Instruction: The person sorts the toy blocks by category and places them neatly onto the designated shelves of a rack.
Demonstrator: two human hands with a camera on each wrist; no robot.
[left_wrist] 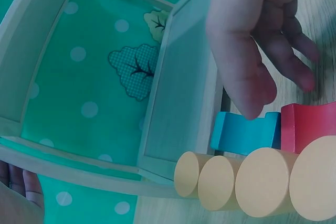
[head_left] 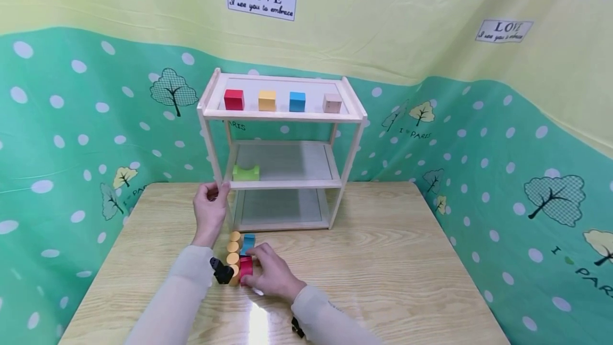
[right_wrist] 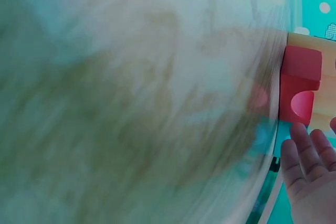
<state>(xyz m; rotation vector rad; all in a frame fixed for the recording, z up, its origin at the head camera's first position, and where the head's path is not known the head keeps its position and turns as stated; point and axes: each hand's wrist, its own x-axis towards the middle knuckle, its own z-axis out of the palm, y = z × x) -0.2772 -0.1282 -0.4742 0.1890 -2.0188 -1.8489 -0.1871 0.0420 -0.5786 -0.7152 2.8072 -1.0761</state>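
My left hand (head_left: 209, 214) holds the left front post of the white shelf (head_left: 282, 185), at the middle level. In the left wrist view, its fingers (left_wrist: 32, 184) lie at the frame. My right hand (head_left: 276, 274) is over the table beside a red block (head_left: 246, 267) and a blue block (head_left: 248, 244), which have curved cut-outs. Its fingers are extended around the red block's side; whether they touch it cannot be told. In the right wrist view, the fingers (right_wrist: 311, 156) are straight near the blue block. Several round light-wood pieces (head_left: 232, 259) stand in a row along the blocks' left.
On the top shelf stand a red cube (head_left: 234, 100), a yellow cube (head_left: 267, 101), a blue cube (head_left: 297, 102) and a plain wood cube (head_left: 332, 104). A green curved block (head_left: 246, 173) is on the middle shelf. Patterned cloth (head_left: 72, 121) hangs behind the wooden table (head_left: 383, 260).
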